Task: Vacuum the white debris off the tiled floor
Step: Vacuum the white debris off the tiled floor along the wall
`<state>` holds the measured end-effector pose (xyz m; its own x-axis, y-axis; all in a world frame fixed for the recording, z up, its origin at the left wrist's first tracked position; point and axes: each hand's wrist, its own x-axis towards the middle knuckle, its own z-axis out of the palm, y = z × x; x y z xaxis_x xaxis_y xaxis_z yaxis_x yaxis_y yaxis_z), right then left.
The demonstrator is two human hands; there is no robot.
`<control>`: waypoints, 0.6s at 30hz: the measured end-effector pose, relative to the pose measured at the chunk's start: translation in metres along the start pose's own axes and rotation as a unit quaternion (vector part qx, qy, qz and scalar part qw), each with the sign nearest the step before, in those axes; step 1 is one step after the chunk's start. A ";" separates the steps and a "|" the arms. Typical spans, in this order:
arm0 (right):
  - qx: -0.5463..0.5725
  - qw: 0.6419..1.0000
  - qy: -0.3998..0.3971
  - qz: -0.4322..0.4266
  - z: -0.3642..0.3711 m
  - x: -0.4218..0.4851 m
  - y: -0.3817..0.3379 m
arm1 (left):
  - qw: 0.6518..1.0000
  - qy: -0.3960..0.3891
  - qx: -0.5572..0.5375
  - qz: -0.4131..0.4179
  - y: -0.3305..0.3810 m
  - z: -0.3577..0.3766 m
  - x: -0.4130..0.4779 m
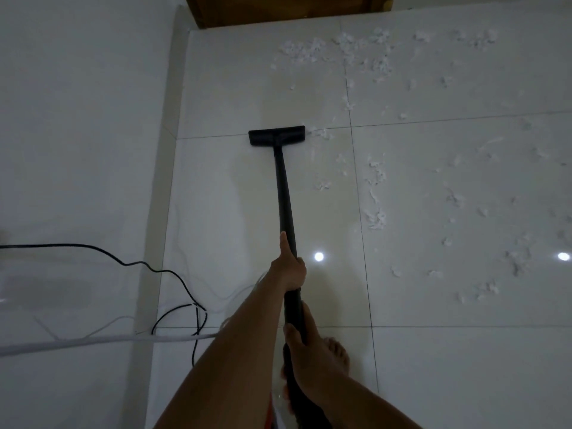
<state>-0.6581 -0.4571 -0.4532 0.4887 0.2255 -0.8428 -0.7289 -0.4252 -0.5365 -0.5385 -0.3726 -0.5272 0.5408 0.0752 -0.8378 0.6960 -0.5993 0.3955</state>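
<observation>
Both hands grip vacuum wand [286, 205]; nozzle [276, 136] pointing away

No writing, label or number can be read. The vacuum wand [286, 193] and floor head [276, 136] show plain black surfaces.

Wall [77, 150] closes the left, with black cable [173, 274] and white cord [93, 340] loose beside it. Wooden panel [278, 10] blocks ahead. Floor [433, 366] to the right is open.
</observation>
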 end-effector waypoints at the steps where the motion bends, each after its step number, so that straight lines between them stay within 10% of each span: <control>1: 0.005 1.000 0.004 -0.001 -0.002 0.005 0.000 | 1.000 0.002 0.000 0.001 0.004 -0.002 0.003; 18: 0.087 0.996 0.006 -0.013 -0.038 0.042 -0.075 | 1.000 -0.004 -0.002 -0.004 0.067 -0.055 0.044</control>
<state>-0.5643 -0.4490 -0.4468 0.5131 0.2233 -0.8288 -0.7878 -0.2606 -0.5580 -0.4417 -0.3659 -0.5171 0.5307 0.0733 -0.8444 0.7024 -0.5955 0.3898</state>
